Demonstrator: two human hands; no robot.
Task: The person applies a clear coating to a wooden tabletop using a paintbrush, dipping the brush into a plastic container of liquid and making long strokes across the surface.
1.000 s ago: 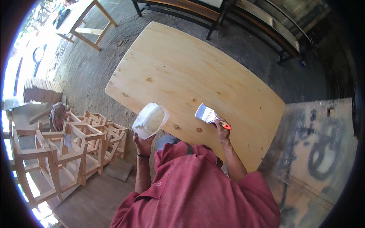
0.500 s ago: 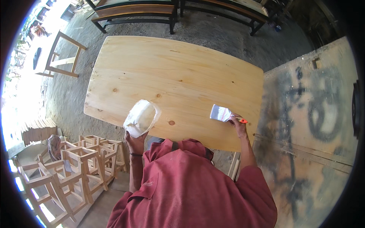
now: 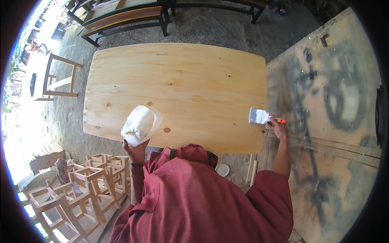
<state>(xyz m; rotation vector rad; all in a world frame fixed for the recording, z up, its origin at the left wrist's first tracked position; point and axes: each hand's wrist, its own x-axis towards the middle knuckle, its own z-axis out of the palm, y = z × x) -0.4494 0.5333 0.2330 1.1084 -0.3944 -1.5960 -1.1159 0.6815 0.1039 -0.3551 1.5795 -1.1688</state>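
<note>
1. Gripping the brush [image 3: 259,116], the right hand [image 3: 278,128] is closed round its handle, whose orange end points right.
2. The brush's bristles point left, over the right end of the tabletop [image 3: 194,89]; whether they touch the wood, I cannot tell.
3. The left hand [image 3: 135,153] is closed on the near end of the white tub [image 3: 139,124], which tilts over the tabletop's near edge, left of the person's middle.
4. The tabletop, pale and knotty with rounded corners, lies flat before the person.
5. At lower left, wooden frames [image 3: 89,178] stand close together, a cloth [image 3: 61,170] beside them.
6. On the right leans or lies a stained panel [image 3: 340,101].
7. Beyond the tabletop stands a dark-legged bench [image 3: 125,21].
</note>
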